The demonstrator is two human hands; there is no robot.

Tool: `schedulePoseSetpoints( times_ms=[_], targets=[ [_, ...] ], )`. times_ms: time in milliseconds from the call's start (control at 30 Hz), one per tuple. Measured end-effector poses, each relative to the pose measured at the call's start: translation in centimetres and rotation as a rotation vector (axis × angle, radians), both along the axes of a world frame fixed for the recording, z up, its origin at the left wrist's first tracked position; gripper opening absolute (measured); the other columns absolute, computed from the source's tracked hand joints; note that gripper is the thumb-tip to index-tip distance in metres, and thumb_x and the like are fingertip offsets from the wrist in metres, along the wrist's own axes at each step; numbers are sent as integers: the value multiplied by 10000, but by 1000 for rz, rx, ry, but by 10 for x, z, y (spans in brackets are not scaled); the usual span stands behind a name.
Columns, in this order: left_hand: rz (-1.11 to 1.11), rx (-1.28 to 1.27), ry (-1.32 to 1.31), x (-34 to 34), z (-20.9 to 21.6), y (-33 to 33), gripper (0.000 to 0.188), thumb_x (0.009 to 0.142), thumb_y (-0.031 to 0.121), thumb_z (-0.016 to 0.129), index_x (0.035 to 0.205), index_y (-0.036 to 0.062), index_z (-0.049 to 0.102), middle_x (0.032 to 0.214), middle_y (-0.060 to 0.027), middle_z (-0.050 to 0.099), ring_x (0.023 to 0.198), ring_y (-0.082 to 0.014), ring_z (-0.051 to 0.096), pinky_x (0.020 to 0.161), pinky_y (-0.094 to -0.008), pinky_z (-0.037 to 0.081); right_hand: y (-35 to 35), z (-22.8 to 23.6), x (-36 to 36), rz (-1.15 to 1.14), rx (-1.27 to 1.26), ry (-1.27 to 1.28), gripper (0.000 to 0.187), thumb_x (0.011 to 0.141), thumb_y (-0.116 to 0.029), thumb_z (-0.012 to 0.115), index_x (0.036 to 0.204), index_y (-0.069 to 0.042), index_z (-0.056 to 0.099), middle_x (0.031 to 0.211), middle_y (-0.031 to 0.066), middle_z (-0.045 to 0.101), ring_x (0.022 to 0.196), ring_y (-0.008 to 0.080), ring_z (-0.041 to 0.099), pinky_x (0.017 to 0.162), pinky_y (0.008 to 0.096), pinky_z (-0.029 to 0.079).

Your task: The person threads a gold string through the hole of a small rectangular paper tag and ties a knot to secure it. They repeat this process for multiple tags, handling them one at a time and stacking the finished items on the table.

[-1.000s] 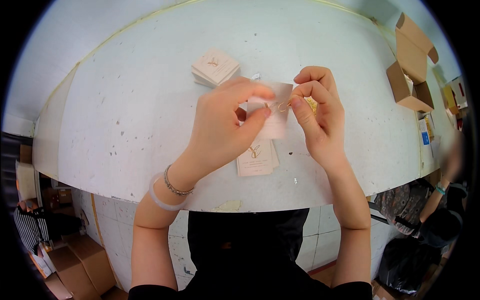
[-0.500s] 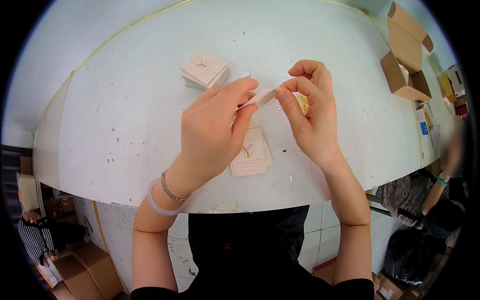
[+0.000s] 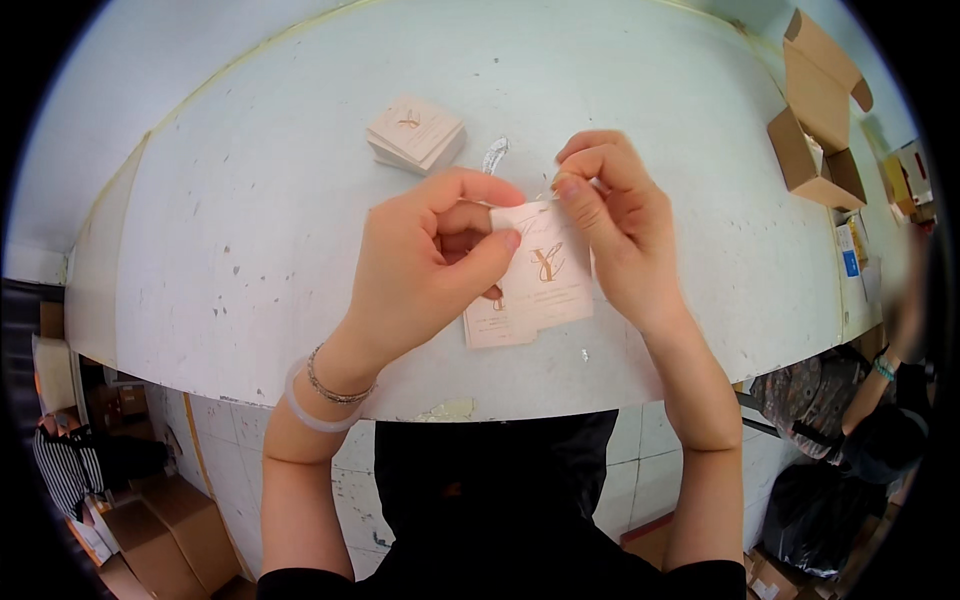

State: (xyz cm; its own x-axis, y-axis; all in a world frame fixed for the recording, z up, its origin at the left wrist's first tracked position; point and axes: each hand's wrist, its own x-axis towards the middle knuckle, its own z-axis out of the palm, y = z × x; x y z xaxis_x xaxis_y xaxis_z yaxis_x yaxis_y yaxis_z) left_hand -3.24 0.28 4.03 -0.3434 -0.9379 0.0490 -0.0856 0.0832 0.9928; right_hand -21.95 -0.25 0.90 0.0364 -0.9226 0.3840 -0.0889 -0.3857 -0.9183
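- Nearest the table's front edge, about midway along it, there's a small pile of cards, partly hidden. Pale and flat, so probably easiest to pick up by a side edge.
- Just past that, overlapping the pile from this angle, is the card in hand. It's held up over the table, printed side showing, lower edge hanging free.
- Left hand: grip closed, thumb and fingers pinching the card's upper left edge. Nice spot imo, keeps the print clear.
- Right hand: grip looks closed too, thumb and finger pinched on the card's upper right corner. Can't tell if something thin is in there as well, too small to make out.
- Handling guess: super light, stiff like thick paper, but it'd crease if squeezed hard at a corner. Smooth face might slide a bit, so hold edges, not the middle.
- Further in from the front edge, beyond the hands: a shiny silver scrap, likely flimsy, and left of it a neat stack of similar cards. That'd be heavier; I'd take it by two opposite sides.
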Motion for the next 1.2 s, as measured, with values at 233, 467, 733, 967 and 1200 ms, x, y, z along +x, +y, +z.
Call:
schedulePoseSetpoints(
  times_ms=[233,467,733,967,1200],
  targets=[
    [37,286,-51,26,-17,0,95,824,31,694,885,-23,644,771,-22,657,700,-58,613,574,-214,523,7,-11,18,93,197,285,58,893,-64,606,874,-26,567,826,97,582,659,226,551,575,327,442],
    [62,124,-229,31,-34,3,81,791,43,719,842,-12,690,780,-28,674,703,-69,610,626,-228,490,10,-20,26,27,-15,533,66,866,-49,624,835,-34,567,992,107,535,636,261,583,549,368,468],
    [46,199,-201,34,-40,1,68,806,19,711,864,-10,686,783,-1,657,698,-43,583,616,-199,472,11,-23,29,-5,-71,642,80,847,-52,645,810,-45,574,1000,110,523,580,241,593,468,359,458],
    [69,146,-240,31,-50,-2,79,793,20,713,866,6,686,834,-6,632,708,-55,569,614,-206,464,8,-25,28,-16,-103,713,83,840,-63,654,804,-48,580,985,107,519,577,235,591,467,359,457],
    [65,19,-346,31,-55,-2,130,772,24,723,895,21,681,902,-22,583,738,-80,535,627,-226,458,5,-27,26,-77,-91,722,66,839,-58,654,816,-47,594,994,101,527,578,235,586,491,361,463]
  ],
)
